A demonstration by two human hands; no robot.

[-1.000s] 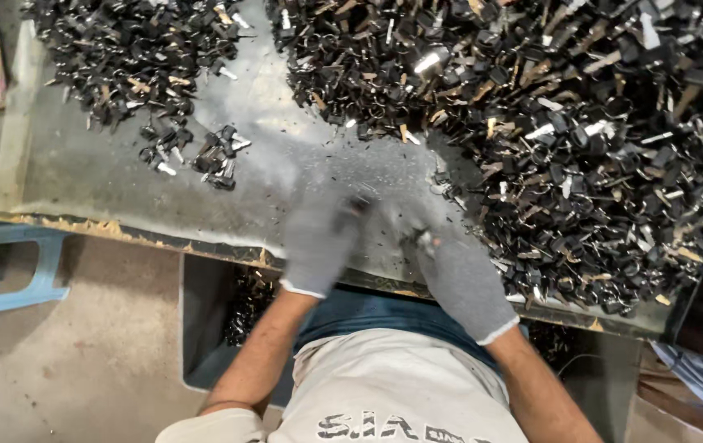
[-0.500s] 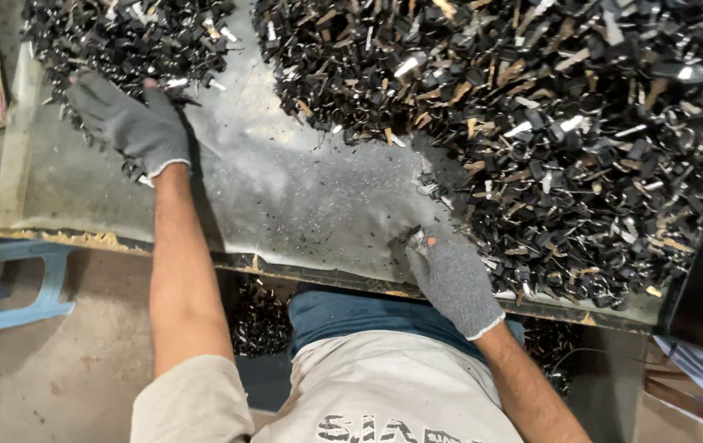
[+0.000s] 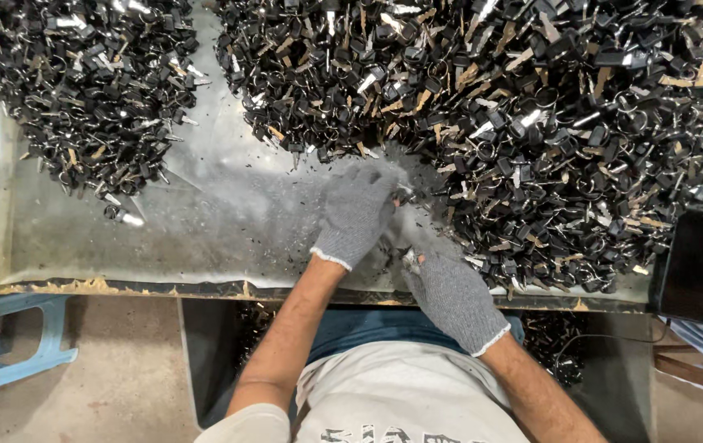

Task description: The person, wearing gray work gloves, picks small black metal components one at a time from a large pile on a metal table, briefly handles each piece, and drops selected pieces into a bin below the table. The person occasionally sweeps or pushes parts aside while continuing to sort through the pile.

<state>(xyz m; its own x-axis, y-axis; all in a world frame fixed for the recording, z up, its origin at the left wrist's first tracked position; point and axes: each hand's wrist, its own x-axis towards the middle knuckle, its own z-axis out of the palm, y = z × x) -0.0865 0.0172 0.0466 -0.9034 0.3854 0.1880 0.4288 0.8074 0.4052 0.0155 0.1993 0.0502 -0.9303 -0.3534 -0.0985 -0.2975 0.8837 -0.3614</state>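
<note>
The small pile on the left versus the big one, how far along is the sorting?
Done: the smaller pile at the left. In hand: the left hand and right hand work one small piece at the big pile's edge. Left: most of that big pile.

scuffed metal-topped workbench (image 3: 204,238), two heaps of small black and metal parts (image 3: 532,107) (image 3: 93,90) on it, dark phone (image 3: 690,264) at the right edge
</note>
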